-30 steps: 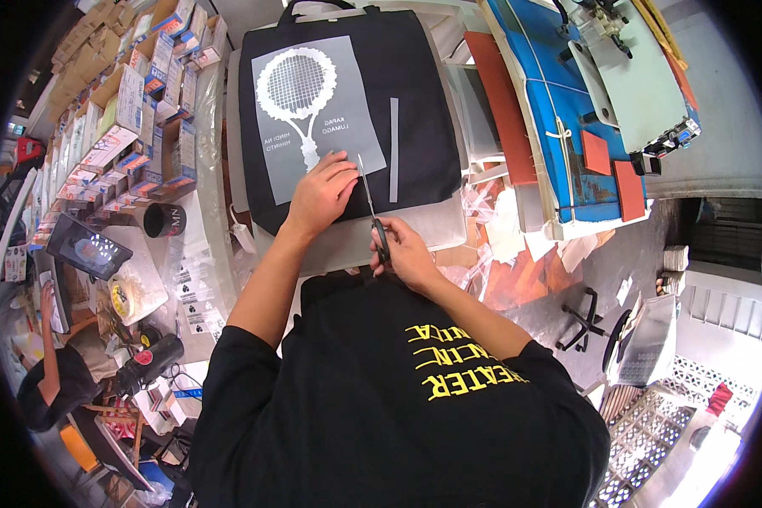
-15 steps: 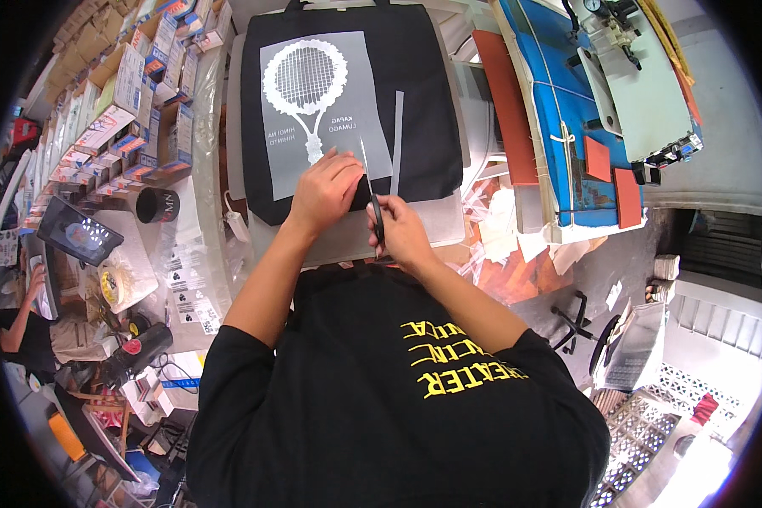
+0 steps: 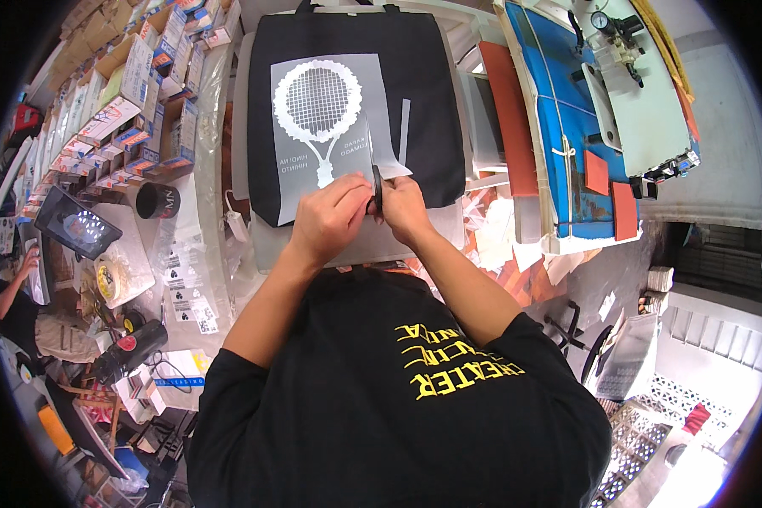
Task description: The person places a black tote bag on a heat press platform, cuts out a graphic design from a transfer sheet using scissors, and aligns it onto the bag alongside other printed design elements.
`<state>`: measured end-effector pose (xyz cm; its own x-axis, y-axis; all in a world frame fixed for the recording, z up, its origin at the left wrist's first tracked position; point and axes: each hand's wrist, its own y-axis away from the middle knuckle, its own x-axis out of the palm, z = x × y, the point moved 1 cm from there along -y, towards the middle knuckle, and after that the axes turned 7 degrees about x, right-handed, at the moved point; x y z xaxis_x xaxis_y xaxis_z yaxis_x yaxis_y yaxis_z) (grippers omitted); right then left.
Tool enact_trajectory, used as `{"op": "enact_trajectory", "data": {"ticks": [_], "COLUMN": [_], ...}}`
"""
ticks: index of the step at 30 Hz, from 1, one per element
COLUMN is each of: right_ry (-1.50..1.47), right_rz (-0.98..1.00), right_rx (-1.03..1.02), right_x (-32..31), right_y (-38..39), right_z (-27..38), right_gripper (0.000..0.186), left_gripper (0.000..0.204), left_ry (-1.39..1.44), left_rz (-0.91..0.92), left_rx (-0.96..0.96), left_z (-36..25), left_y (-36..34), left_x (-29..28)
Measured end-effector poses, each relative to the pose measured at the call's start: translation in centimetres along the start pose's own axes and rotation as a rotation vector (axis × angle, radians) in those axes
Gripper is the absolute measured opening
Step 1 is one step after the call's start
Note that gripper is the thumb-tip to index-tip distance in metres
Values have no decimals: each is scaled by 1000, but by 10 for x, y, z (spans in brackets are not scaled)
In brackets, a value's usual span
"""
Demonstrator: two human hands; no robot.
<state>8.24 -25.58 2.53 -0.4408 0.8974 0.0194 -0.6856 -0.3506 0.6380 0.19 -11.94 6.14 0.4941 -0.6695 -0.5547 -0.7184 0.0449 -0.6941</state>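
Trimming step: the left hand (image 3: 330, 222) pinches the grey printed transfer sheet (image 3: 320, 127) on the black fabric tote bag (image 3: 432, 102); the right hand (image 3: 402, 207) grips black-handled scissors (image 3: 378, 190), which next need steady guiding along the sheet's edge.

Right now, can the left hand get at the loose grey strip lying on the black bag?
Probably yes, but not freely: the left hand sits on the transfer sheet, and the right hand with the scissors lies between it and the grey strip on the black bag.

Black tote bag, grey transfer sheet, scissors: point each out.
black tote bag (image 3: 436, 110): head view, bare right panel.
grey transfer sheet (image 3: 292, 182): head view, lower left area.
scissors (image 3: 377, 188): head view, dark blades between the hands.
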Motion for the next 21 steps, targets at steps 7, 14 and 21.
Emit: {"op": "enact_trajectory", "data": {"ticks": [7,14,21], "right_ry": [-95,-97,-82], "right_rz": [-95,25,72], "right_rx": [-176,47,50], "right_x": [4,-7,-17], "right_y": [-11,-15,-21], "right_z": [14,22,32], "right_gripper": [29,25,27], "left_gripper": [16,15,18], "left_ry": [59,9,20], "left_rz": [-14,-72,-70], "left_rx": [-85,-39,-55], "left_z": [-29,-25,-28], "left_y": [-11,-6,2], "left_x": [-11,-14,-25]}}
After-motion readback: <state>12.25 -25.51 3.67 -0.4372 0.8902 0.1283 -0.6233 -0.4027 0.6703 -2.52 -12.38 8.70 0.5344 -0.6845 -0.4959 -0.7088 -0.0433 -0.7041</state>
